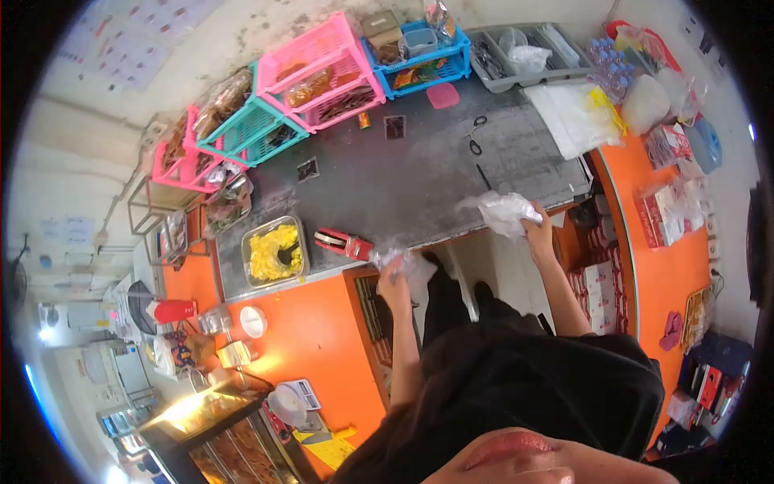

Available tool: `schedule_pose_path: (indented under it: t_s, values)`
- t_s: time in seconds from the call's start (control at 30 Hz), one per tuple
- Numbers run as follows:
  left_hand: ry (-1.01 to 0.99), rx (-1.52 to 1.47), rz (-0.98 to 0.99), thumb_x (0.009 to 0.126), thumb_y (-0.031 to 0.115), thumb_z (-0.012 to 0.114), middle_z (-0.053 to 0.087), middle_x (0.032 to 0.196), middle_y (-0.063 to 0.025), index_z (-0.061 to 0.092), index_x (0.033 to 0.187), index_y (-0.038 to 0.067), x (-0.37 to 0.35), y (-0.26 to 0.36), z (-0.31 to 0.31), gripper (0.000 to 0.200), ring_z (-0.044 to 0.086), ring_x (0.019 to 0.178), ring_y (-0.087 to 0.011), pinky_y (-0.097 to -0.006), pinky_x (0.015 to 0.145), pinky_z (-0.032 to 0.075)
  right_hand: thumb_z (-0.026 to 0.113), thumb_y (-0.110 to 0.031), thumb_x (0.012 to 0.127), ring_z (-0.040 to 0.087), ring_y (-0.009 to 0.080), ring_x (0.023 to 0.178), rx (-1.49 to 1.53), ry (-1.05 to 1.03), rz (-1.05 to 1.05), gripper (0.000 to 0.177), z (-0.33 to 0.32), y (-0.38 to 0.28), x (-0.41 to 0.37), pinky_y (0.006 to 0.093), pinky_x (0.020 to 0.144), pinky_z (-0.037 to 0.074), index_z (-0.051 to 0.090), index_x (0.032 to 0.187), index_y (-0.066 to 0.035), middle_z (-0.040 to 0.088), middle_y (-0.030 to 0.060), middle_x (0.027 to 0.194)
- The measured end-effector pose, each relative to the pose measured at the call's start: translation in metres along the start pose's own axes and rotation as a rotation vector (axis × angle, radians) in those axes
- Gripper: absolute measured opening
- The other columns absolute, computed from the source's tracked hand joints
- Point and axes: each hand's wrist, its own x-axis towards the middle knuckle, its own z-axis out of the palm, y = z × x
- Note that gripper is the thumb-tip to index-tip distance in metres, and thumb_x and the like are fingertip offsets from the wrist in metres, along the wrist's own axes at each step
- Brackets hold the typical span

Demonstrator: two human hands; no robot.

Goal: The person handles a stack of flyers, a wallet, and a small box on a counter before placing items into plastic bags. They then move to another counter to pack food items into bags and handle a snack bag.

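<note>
My left hand (393,284) is closed on a clear plastic bag (417,270) at the counter's front edge. To the right, my right hand (538,232) grips a bunch of crumpled clear plastic bags (501,213), partly over the dark countertop (379,181). A red tape dispenser (344,243) lies close to my left hand. Left of it is a metal tray (247,270) of chopped yellow food (272,255), with something dark resting in the food. Black-handled scissors (476,135) and a thin dark stick-like item (484,177) lie beyond my right hand.
Pink baskets (321,52), a teal basket (258,129) and a blue basket (423,68) line the wall. A grey divided tray (516,77) and stacked plastic bags (572,121) stand far right. An orange counter (310,339) extends left, with a lit display case (214,427).
</note>
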Motion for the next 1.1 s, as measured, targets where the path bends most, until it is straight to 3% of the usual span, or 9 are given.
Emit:
schedule_pose_path:
  t_s: [0.3,0.4,0.57,0.67,0.73,0.77,0.83,0.97,1.1]
  values:
    - [-0.018,0.421,0.533,0.083,0.029,0.061,0.053,0.109,-0.0232,0.051,0.114,-0.004,0.292,0.064,0.205,0.046,0.052,0.099,-0.0405,-0.0452,0.085,0.043,0.046,0.003,0.081,0.056,0.0207,0.101,0.259,0.283,0.14,0.043,0.031,0.005,0.028,0.032,0.083,0.048,0.046,0.124,0.005,0.056,0.0122,0.113]
    - [-0.048,0.431,0.334,0.082,0.035,0.062,0.048,0.116,-0.0245,0.046,0.12,-0.004,0.375,0.063,0.285,0.057,0.049,0.105,-0.042,-0.0457,0.087,0.043,0.044,0.007,0.078,0.054,0.0222,0.108,0.376,0.205,0.157,0.049,0.025,0.009,0.038,0.0317,0.087,0.045,0.043,0.127,0.003,0.055,0.0126,0.115]
    - [0.225,0.513,0.099,0.077,0.048,0.064,0.044,0.125,-0.0211,0.045,0.126,0.001,0.418,0.076,0.356,0.071,0.054,0.104,-0.0402,-0.048,0.083,0.047,0.044,0.011,0.072,0.048,0.026,0.116,0.412,0.098,0.206,0.052,0.011,0.001,0.094,0.0344,0.096,0.04,0.042,0.124,0.009,0.05,0.0148,0.122]
    - [0.304,0.661,0.041,0.085,0.041,0.057,0.055,0.109,-0.0195,0.058,0.11,0.001,0.426,0.073,0.361,0.047,0.059,0.092,-0.0375,-0.0479,0.073,0.049,0.045,0.008,0.067,0.052,0.0245,0.111,0.273,-0.033,0.242,0.051,0.006,-0.015,0.148,0.0324,0.095,0.039,0.052,0.117,0.002,0.054,0.0126,0.113]
    - [0.284,0.736,0.085,0.091,0.026,0.052,0.061,0.085,-0.0181,0.064,0.09,-0.001,0.428,0.066,0.356,0.029,0.06,0.083,-0.0356,-0.046,0.068,0.048,0.046,0.01,0.065,0.052,0.0279,0.112,-0.333,-0.161,-0.402,0.052,0.016,-0.034,0.194,0.0319,0.091,0.041,0.055,0.115,-0.002,0.054,0.0135,0.113]
    - [0.29,0.751,0.082,0.091,0.026,0.052,0.061,0.085,-0.0181,0.064,0.09,-0.001,0.421,0.064,0.351,0.029,0.06,0.083,-0.0356,-0.046,0.068,0.048,0.046,0.011,0.065,0.05,0.0299,0.113,-0.497,-0.18,-0.428,0.051,0.026,-0.056,0.214,0.0325,0.092,0.041,0.055,0.114,-0.001,0.052,0.0145,0.115]
    - [0.322,0.532,0.469,0.088,0.019,0.056,0.062,0.084,-0.0191,0.064,0.092,-0.002,0.401,0.058,0.337,0.022,0.06,0.082,-0.0364,-0.0447,0.069,0.047,0.047,0.012,0.064,0.048,0.032,0.115,-0.653,-0.208,-0.447,0.051,0.054,-0.078,0.255,0.033,0.092,0.04,0.055,0.113,-0.001,0.051,0.0154,0.117]
    - [0.368,0.535,0.373,0.085,0.009,0.057,0.063,0.085,-0.0197,0.065,0.097,-0.003,0.333,0.076,0.288,0.018,0.061,0.078,-0.0329,-0.04,0.067,0.047,0.049,0.018,0.055,0.043,0.0348,0.121,-0.681,-0.47,-0.753,0.066,0.11,-0.063,0.348,0.0352,0.096,0.039,0.054,0.117,-0.004,0.044,0.0133,0.127]
    - [0.341,0.526,0.02,0.083,0.008,0.059,0.064,0.084,-0.0198,0.066,0.093,-0.006,0.264,0.113,0.237,0.018,0.063,0.071,-0.0278,-0.0364,0.063,0.048,0.053,0.001,0.073,0.041,0.0362,0.121,-1.096,-0.481,-1.067,0.048,0.176,-0.026,0.431,0.0404,0.093,0.044,0.049,0.121,0.003,0.046,0.0175,0.126]
